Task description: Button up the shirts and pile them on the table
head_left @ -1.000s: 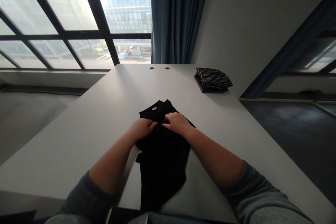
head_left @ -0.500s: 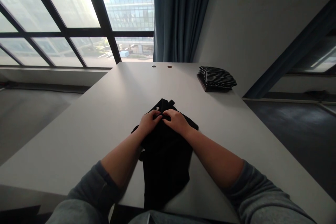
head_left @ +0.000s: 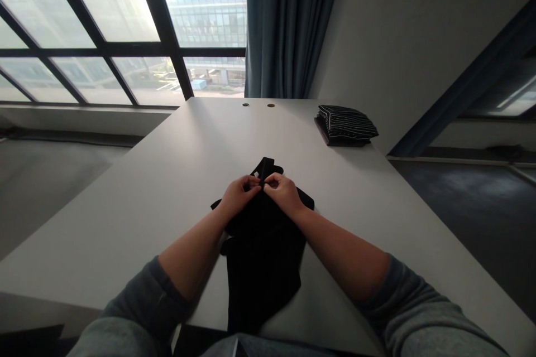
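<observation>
A black garment (head_left: 263,256) lies on the white table in front of me, its lower end reaching the near edge. It looks like a shirt with a collar at the far end, though the dark cloth hides its details. My left hand (head_left: 242,194) pinches the cloth just below the collar. Close beside it, my right hand (head_left: 283,192) pinches the same strip, fingertips almost touching the left ones. A small white label shows by the left fingers. Whatever sits between the fingertips is too small to make out.
Toward the back right of the white table (head_left: 167,201) rests a folded black cloth with white stripes (head_left: 349,122), on top of a dark flat item. Two round cable holes lie near the far edge. Behind stand a blue curtain (head_left: 288,28) and windows.
Both hands stay pinched at the garment's upper part and have shifted slightly. The collar end has been lifted and turned a little to the right.
</observation>
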A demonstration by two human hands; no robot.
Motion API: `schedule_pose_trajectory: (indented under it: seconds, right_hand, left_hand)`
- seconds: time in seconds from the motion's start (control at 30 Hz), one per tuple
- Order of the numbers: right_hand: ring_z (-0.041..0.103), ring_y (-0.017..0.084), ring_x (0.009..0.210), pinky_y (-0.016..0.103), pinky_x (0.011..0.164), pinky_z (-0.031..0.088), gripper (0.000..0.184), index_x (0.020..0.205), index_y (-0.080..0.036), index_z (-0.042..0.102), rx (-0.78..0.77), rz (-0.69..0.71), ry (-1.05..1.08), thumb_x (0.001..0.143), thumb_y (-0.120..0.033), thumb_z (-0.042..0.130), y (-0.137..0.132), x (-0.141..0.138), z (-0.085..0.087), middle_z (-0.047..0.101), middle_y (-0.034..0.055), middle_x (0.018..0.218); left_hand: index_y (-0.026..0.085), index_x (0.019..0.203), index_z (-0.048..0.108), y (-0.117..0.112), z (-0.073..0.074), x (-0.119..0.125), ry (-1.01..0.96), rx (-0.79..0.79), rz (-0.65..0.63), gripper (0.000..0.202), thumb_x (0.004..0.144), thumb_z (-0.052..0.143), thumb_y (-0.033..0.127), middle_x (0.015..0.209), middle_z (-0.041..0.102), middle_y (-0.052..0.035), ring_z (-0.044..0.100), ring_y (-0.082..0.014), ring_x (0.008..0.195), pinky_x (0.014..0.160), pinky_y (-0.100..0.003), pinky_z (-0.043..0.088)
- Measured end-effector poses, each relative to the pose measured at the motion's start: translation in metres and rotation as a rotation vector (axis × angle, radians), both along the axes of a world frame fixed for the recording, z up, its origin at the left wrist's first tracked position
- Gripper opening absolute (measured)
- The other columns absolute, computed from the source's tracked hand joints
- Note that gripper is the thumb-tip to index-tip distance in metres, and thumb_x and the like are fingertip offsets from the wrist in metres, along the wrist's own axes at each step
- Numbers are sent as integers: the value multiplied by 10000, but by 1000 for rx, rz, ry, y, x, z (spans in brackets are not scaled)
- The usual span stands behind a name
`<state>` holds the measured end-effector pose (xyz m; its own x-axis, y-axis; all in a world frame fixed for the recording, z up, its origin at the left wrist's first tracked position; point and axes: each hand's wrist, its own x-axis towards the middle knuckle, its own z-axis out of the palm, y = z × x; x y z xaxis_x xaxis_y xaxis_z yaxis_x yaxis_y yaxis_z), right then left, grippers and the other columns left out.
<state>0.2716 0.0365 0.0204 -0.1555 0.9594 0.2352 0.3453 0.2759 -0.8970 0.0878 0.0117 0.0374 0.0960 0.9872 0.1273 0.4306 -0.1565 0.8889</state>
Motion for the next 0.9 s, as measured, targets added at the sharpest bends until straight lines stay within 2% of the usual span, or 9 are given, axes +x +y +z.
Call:
schedule_pose_trajectory:
  seconds: [0.2, 0.47, 0.67, 0.8, 0.9]
  right_hand:
    - [602, 138, 736, 254, 725, 495, 142, 776, -206, 593, 10, 13, 98, 739, -333, 645, 1, -1, -5, 673, -4, 807]
    - [597, 133, 766, 239, 718, 509, 208, 813, -209, 527, -149, 74, 271, 725, -362, 637, 4, -6, -17, 655, 14, 879]
    - [580, 122, 727, 234, 701, 500, 264, 846, -199, 575, -249, 105, 434, 685, -354, 714, 5, -6, -12, 635, -4, 818]
    - [573, 113, 722, 236, 719, 482, 265, 871, -189, 632, -279, 98, 494, 665, -319, 737, 5, -5, -11, 648, -12, 808]
    - [559, 110, 699, 234, 686, 450, 235, 821, -184, 652, -303, 100, 523, 665, -314, 769, 4, -4, -10, 644, -15, 756]
  left_hand:
    - [216, 1040, 697, 0, -1, 1, -7, 49, -37, 216, 837, 705, 292, 1001, 772, -45, 719, -210, 933, 907, -357, 559]
    - [242, 1057, 656, -4, -5, 4, 127, 130, 55, 172, 888, 623, 229, 1019, 750, -9, 701, -194, 949, 894, -335, 540]
    - [245, 1142, 669, -7, -5, 6, 117, 192, 27, 229, 928, 655, 323, 1153, 759, -35, 701, -220, 1094, 994, -353, 535]
    - [232, 1121, 711, -5, -3, 6, 133, 182, 19, 209, 920, 670, 273, 1164, 774, -44, 713, -230, 1109, 1015, -370, 541]
    - [237, 1120, 733, -5, 1, 6, 166, 159, 11, 214, 913, 687, 266, 1168, 783, -43, 721, -243, 1112, 1016, -390, 547]
